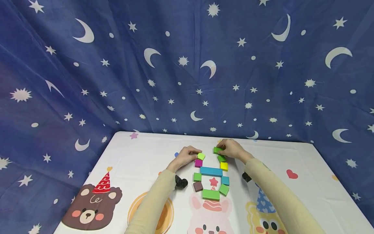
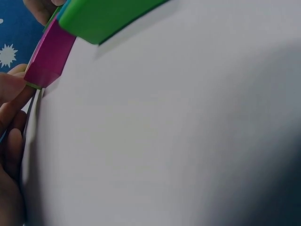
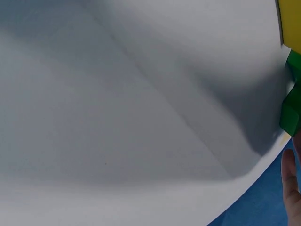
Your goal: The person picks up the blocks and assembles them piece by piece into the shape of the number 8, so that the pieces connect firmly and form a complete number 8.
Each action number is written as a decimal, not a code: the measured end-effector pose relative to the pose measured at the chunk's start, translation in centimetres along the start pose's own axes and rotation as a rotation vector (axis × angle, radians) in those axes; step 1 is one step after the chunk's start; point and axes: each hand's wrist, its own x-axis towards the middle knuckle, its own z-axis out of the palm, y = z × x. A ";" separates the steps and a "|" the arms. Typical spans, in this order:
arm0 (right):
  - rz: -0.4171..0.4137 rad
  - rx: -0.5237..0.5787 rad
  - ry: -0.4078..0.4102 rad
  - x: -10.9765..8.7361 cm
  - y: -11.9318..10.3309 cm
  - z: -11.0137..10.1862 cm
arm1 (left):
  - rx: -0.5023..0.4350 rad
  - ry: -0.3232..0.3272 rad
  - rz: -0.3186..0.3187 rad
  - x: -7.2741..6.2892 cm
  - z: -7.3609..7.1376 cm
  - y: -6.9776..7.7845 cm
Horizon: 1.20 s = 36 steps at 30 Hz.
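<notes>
My left hand [image 1: 185, 156] pinches a small lime-green block [image 1: 201, 156] at the top of the left column, touching the magenta block [image 1: 198, 163] below it. In the left wrist view, fingers [image 2: 11, 110] sit at the far end of the magenta block [image 2: 51, 55], with only a sliver of lime showing. On the other side, my right hand [image 1: 233, 150] holds a green block [image 1: 217, 150] above another green block [image 1: 222, 158] and a yellow block [image 1: 224, 166]. The right wrist view catches just the fingers [image 3: 289, 172] beside a green block [image 3: 290, 112].
A long blue block [image 1: 211, 171] bridges the two columns. Below it, a green block [image 1: 197, 177], brown block [image 1: 198, 186], long green block [image 1: 211, 195], light-green block [image 1: 224, 189] and blue block [image 1: 225, 180] form a ring on the printed white tablecloth [image 1: 292, 201]. A starry curtain [image 1: 187, 81] hangs behind.
</notes>
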 end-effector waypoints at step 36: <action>-0.051 0.006 0.014 0.4 -1.7 -0.3 | 0.016 -0.001 -0.007 -0.1 0.0 0.1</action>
